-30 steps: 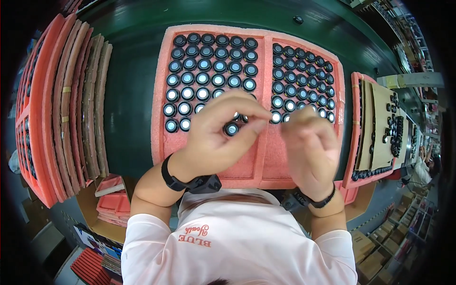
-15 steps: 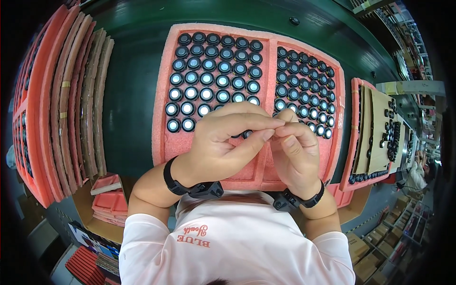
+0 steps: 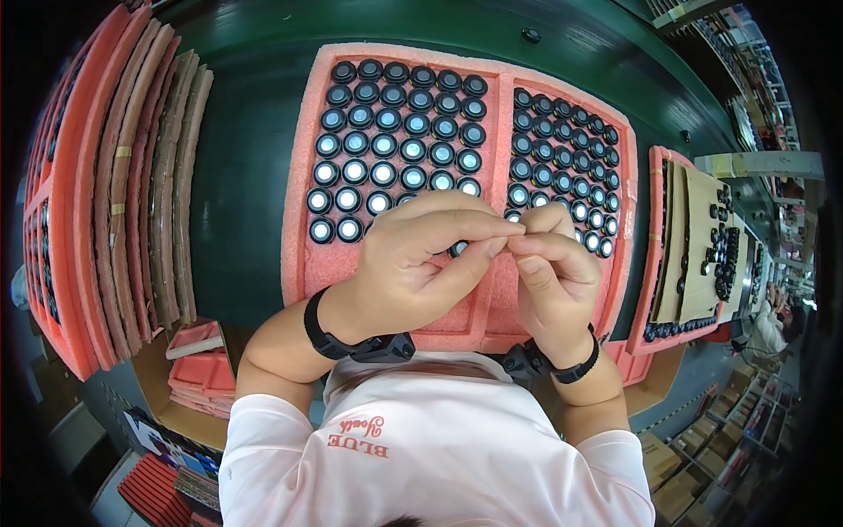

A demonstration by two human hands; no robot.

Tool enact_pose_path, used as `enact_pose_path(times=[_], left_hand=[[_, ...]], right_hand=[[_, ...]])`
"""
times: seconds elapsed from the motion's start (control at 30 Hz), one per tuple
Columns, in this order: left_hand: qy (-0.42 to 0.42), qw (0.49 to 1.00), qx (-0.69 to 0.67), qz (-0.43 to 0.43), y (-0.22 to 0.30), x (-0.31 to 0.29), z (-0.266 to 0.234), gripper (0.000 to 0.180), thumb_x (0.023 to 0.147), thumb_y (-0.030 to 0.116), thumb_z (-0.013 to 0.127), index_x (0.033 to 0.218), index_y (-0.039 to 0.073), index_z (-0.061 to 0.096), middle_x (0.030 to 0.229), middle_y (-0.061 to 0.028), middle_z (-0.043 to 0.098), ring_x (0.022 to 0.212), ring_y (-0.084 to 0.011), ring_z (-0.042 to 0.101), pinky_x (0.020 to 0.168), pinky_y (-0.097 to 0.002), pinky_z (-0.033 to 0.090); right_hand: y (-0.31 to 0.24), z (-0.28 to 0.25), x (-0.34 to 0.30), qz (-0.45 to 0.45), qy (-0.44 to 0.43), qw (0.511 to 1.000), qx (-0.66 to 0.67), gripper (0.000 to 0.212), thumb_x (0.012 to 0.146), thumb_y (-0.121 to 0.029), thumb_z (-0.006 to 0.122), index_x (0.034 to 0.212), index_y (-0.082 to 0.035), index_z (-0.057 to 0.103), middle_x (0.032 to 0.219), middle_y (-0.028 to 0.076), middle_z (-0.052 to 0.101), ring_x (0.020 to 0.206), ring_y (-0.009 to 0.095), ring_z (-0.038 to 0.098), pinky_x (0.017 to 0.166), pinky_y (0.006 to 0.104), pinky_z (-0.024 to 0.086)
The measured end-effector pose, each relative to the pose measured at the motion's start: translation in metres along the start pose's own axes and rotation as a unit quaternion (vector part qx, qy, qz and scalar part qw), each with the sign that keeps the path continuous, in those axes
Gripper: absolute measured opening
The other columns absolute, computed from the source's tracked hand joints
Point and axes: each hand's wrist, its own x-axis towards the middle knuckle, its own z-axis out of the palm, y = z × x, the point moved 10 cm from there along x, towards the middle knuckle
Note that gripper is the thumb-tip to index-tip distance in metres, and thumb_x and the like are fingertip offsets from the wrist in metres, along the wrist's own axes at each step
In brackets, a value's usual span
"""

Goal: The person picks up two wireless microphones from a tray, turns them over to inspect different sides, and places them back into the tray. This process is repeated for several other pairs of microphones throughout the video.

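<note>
My left hand point(image 3: 430, 259) and my right hand point(image 3: 562, 277) meet above a pink foam tray point(image 3: 327, 266). Thumb and forefinger of each hand are pinched, and the fingertips touch. Whatever lies between them is too small or hidden to make out. Under and beyond the hands, the tray's two halves carry rows of round black parts with shiny pale centres point(image 3: 384, 145). Some of these parts are covered by my fingers. A black wristband with a small dark device sits on each wrist.
A stack of pink foam trays and cardboard sheets point(image 3: 132, 202) stands upright at the left. To the right, another foam tray point(image 3: 648, 281) bears cardboard and more black parts. A single round black part point(image 3: 530, 35) lies on the green belt point(image 3: 395, 22) behind.
My right hand has shifted slightly rightward, its fingers still meeting the left hand's. The loose black parts on the green belt have moved a little to the left.
</note>
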Motion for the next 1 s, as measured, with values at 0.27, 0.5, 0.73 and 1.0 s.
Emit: enact_pose_path(times=[0.27,0.5,0.73,1.0], left_hand=[[0.011,1.0,0.0,0.005,0.0,0.0,-0.001,0.014,0.089,-0.004,0.06,0.102,-0.006,0.067,0.096,-0.0141,0.067,0.078,-0.015,0.064,0.068,-0.0238,0.053],[0.0,0.997,-0.059,-0.045,-0.008,0.004,0.0,0.013,0.092,-0.001,0.058,0.101,-0.005,0.065,0.094,-0.0118,0.066,0.078,-0.0143,0.062,0.069,-0.0251,0.051],[0.118,0.976,-0.127,-0.134,-0.024,0.045,-0.039,0.015,0.087,0.003,0.065,0.102,0.001,0.064,0.09,-0.0013,0.063,0.077,-0.0075,0.058,0.07,-0.0204,0.048],[0.201,0.944,0.171,-0.196,-0.109,0.183,-0.173,0.011,0.08,0.016,0.069,0.086,0.006,0.069,0.09,-0.0119,0.071,0.077,-0.0283,0.067,0.068,-0.0366,0.052]], right_hand=[[-0.013,-0.001,0.005,-0.039,-0.004,0.991,-0.125,0.017,0.084,0.001,0.068,0.101,0.0,0.07,0.086,0.004,0.057,0.079,0.013,0.052,0.069,0.0236,0.044],[-0.037,0.009,0.016,-0.093,-0.04,0.956,-0.274,0.016,0.082,0.003,0.069,0.097,0.0,0.071,0.085,0.004,0.057,0.074,0.013,0.052,0.064,0.0243,0.042],[-0.048,-0.04,0.032,-0.065,-0.016,0.954,-0.291,0.017,0.083,0.005,0.066,0.098,0.0,0.071,0.086,0.004,0.055,0.075,0.012,0.051,0.063,0.0231,0.041],[-0.059,-0.103,0.019,0.005,0.029,0.964,-0.264,0.01,0.088,0.003,0.061,0.095,0.002,0.068,0.089,0.002,0.052,0.077,0.009,0.047,0.066,0.0214,0.038]])
